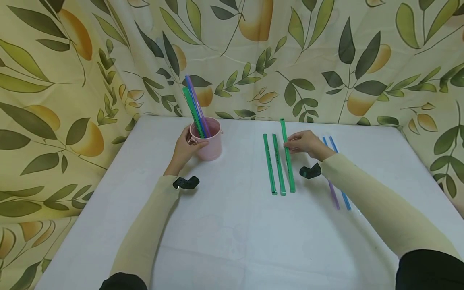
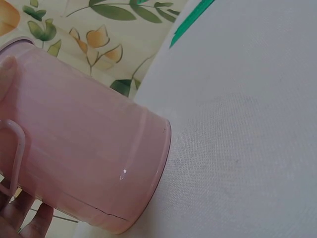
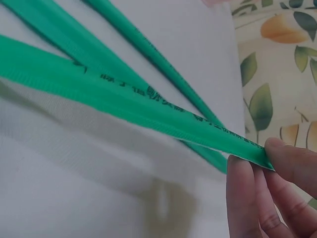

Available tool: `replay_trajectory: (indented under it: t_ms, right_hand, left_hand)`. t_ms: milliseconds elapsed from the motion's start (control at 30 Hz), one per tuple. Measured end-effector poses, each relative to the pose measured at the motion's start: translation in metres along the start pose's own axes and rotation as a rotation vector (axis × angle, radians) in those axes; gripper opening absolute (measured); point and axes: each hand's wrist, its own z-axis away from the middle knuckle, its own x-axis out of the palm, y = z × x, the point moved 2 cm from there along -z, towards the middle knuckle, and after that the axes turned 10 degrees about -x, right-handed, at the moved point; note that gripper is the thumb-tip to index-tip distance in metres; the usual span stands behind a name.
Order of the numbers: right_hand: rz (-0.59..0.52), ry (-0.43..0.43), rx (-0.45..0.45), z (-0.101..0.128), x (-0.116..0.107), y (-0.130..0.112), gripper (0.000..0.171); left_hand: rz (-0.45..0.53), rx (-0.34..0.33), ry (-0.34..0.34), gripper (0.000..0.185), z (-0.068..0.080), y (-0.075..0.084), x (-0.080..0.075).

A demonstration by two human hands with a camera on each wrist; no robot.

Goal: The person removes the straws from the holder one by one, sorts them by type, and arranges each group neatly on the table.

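My left hand (image 1: 184,149) grips a pink metal pail (image 1: 210,150) around its side; in the left wrist view the pail (image 2: 94,134) fills the left half, fingers partly hidden behind it. Inside the pail stand a green paper-wrapped straw (image 1: 193,110) and blue and purple straws (image 1: 198,105), leaning left. My right hand (image 1: 306,144) pinches a green wrapped straw (image 1: 288,165) between thumb and fingers. In the right wrist view this straw (image 3: 133,106), printed with dark characters, slants up from the table. Two more green wrapped straws (image 1: 269,165) lie side by side just left of it.
Under the right forearm lie a purple straw (image 1: 334,195) and a blue straw (image 1: 345,199), partly covered. All rests on a white-covered table (image 1: 224,225). A leaf-and-fruit patterned curtain (image 1: 253,60) hangs along the table's far edge and left side.
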Motion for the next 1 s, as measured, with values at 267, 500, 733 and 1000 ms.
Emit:
replay_trajectory:
  t_ms: [267, 500, 733, 1000]
  right_hand:
    - [-0.060, 0.036, 0.058, -0.004, 0.000, 0.014, 0.046]
    - [-0.058, 0.040, 0.092, -0.006, 0.005, 0.019, 0.046]
    - [-0.052, 0.036, 0.126, -0.008, 0.009, 0.023, 0.047]
    - [-0.067, 0.024, 0.145, -0.009, 0.012, 0.026, 0.045]
  left_hand:
    - [-0.003, -0.013, 0.003, 0.084, 0.000, 0.000, -0.001]
    - [-0.004, 0.003, 0.006, 0.083, 0.000, 0.000, -0.001]
    - [0.008, 0.017, 0.003, 0.083, 0.000, 0.000, 0.000]
    - [0.014, 0.007, -0.006, 0.083, 0.000, 0.001, 0.000]
